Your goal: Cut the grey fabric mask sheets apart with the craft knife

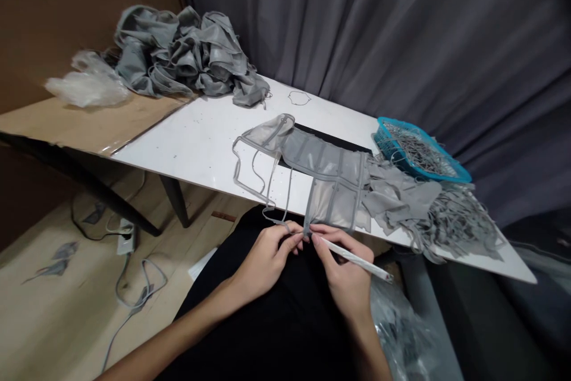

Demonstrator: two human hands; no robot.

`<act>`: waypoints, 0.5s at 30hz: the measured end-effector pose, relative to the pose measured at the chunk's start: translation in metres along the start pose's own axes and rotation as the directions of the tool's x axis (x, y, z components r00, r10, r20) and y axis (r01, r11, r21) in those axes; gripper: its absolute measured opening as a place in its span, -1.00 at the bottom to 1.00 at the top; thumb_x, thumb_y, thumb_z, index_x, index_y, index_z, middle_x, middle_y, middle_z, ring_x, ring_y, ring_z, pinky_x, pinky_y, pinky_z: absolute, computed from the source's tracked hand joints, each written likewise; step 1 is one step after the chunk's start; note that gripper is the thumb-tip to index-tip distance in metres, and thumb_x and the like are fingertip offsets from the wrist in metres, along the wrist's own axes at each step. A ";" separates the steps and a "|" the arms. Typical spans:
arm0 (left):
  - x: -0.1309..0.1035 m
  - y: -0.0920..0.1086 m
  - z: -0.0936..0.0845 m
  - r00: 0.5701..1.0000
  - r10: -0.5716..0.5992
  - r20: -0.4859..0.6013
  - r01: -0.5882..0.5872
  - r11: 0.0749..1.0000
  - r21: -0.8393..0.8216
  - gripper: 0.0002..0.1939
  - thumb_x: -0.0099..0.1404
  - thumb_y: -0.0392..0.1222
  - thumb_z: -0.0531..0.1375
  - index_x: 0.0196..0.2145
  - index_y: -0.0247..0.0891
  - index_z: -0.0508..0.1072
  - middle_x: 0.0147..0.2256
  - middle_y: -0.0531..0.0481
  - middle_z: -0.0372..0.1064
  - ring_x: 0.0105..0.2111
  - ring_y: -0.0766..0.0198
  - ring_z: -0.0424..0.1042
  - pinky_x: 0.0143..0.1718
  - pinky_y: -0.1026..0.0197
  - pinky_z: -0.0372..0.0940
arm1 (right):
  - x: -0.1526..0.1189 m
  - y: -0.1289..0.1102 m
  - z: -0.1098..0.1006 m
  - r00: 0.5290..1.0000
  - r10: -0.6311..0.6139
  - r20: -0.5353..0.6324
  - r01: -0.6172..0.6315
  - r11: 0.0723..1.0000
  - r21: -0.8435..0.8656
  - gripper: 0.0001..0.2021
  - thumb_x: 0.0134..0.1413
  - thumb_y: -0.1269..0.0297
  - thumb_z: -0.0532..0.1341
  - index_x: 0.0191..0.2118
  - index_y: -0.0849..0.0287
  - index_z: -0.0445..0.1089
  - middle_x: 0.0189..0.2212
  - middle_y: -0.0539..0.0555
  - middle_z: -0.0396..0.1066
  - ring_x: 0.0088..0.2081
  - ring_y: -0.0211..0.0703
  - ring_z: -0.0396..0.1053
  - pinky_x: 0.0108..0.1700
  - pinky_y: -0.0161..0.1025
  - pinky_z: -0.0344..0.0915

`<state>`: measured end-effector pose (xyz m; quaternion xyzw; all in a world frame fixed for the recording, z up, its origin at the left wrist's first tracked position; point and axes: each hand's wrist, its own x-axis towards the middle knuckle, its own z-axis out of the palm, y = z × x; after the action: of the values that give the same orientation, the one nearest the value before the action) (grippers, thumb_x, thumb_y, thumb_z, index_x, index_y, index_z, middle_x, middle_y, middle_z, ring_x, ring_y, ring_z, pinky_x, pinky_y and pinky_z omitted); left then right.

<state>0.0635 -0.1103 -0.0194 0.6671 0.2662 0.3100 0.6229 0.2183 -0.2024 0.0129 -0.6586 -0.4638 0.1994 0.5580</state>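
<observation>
A grey see-through fabric piece with stitched pocket panels and darker trim lies over the table's front edge, its near corner hanging toward my lap. My left hand pinches that corner, where a thin grey cord meets it. Close beside it, thumb and forefinger of my right hand are closed on the same edge. A white pen-like stick also rests in my right hand, slanting down to the right under the fingers. Whatever lies exactly between the fingertips is too small to make out.
On the white table a heap of grey fabric pieces lies far left beside a clear plastic bag. At right are a blue basket of thin strips and loose grey scraps. A power strip lies on the floor.
</observation>
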 end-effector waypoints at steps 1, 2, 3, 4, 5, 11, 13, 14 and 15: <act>0.000 0.001 0.000 1.000 0.005 -0.003 -0.005 1.000 0.013 -0.69 0.64 -0.04 0.14 -0.19 -0.23 0.58 -0.27 -0.02 0.52 -0.27 0.18 0.49 -0.13 0.16 0.37 | 0.000 0.000 0.000 1.000 0.004 0.002 -0.004 1.000 0.004 -0.85 0.33 0.22 0.44 -0.31 0.07 0.68 -0.14 0.14 0.76 -0.09 0.05 0.73 0.02 -0.10 0.61; 0.000 0.001 0.000 1.000 0.011 -0.006 -0.010 1.000 0.030 -0.69 0.64 -0.05 0.14 -0.19 -0.22 0.58 -0.27 -0.02 0.52 -0.27 0.18 0.50 -0.13 0.16 0.36 | 0.000 0.000 0.000 1.000 0.006 0.003 -0.006 1.000 0.005 -0.85 0.33 0.22 0.44 -0.31 0.07 0.69 -0.14 0.14 0.76 -0.09 0.05 0.73 0.02 -0.09 0.61; 0.000 0.002 -0.001 1.000 0.018 -0.007 -0.018 0.999 0.052 -0.69 0.64 -0.06 0.13 -0.19 -0.22 0.58 -0.27 -0.01 0.52 -0.27 0.18 0.50 -0.13 0.16 0.36 | 0.000 0.000 0.000 1.000 0.004 0.004 -0.004 1.000 0.002 -0.85 0.33 0.22 0.44 -0.32 0.08 0.69 -0.14 0.15 0.76 -0.09 0.06 0.73 0.02 -0.09 0.62; -0.001 0.003 -0.001 1.000 0.027 -0.007 -0.026 0.997 0.079 -0.69 0.64 -0.07 0.12 -0.20 -0.21 0.58 -0.28 0.00 0.52 -0.28 0.19 0.50 -0.13 0.16 0.35 | 0.000 0.000 0.001 1.000 0.000 0.001 0.000 1.000 -0.003 -0.84 0.33 0.22 0.44 -0.32 0.08 0.68 -0.14 0.15 0.76 -0.09 0.06 0.73 0.02 -0.09 0.62; -0.001 0.004 -0.002 0.999 0.035 -0.005 -0.035 0.993 0.111 -0.69 0.65 -0.09 0.11 -0.20 -0.21 0.57 -0.29 0.00 0.52 -0.28 0.19 0.50 -0.13 0.17 0.34 | 0.000 -0.001 0.002 1.000 -0.005 -0.004 0.005 1.000 -0.013 -0.84 0.33 0.23 0.44 -0.32 0.08 0.68 -0.14 0.16 0.75 -0.09 0.06 0.73 0.02 -0.09 0.62; -0.006 0.009 -0.007 0.998 0.039 -0.041 -0.025 0.958 0.284 -0.69 0.66 -0.07 0.10 -0.25 -0.16 0.51 -0.31 0.05 0.54 -0.30 0.18 0.52 -0.14 0.17 0.31 | -0.004 -0.007 0.011 0.994 -0.107 -0.029 0.104 0.989 -0.105 -0.84 0.36 0.34 0.39 -0.31 0.07 0.68 -0.11 0.14 0.75 -0.05 0.03 0.72 0.08 -0.10 0.59; -0.007 0.009 -0.008 0.998 0.040 -0.053 -0.021 0.947 0.322 -0.69 0.65 -0.05 0.11 -0.27 -0.14 0.49 -0.34 0.07 0.52 -0.32 0.18 0.51 -0.16 0.17 0.30 | -0.005 -0.007 0.013 0.983 -0.185 -0.003 0.182 0.967 -0.178 -0.81 0.41 0.38 0.35 -0.26 0.05 0.69 -0.07 0.13 0.75 0.00 0.01 0.71 0.13 -0.09 0.56; -0.007 0.010 -0.008 0.998 0.044 -0.055 -0.023 0.943 0.332 -0.70 0.65 -0.05 0.12 -0.26 -0.14 0.49 -0.35 0.07 0.52 -0.33 0.17 0.51 -0.16 0.17 0.30 | -0.006 -0.006 0.014 0.973 -0.229 0.009 0.226 0.948 -0.223 -0.80 0.43 0.40 0.33 -0.24 0.05 0.69 -0.07 0.13 0.75 0.02 0.01 0.71 0.14 -0.08 0.54; -0.006 0.010 -0.008 0.997 0.050 -0.056 -0.028 0.940 0.339 -0.70 0.65 -0.05 0.12 -0.26 -0.13 0.49 -0.35 0.07 0.52 -0.33 0.17 0.51 -0.17 0.16 0.31 | -0.007 -0.006 0.014 0.961 -0.274 0.019 0.269 0.925 -0.269 -0.79 0.45 0.41 0.30 -0.21 0.05 0.68 -0.06 0.13 0.75 0.03 0.02 0.71 0.15 -0.06 0.53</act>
<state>0.0533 -0.1108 -0.0094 0.7590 0.3217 0.2932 0.4842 0.2017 -0.2005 0.0124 -0.6594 -0.5680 0.0493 0.4900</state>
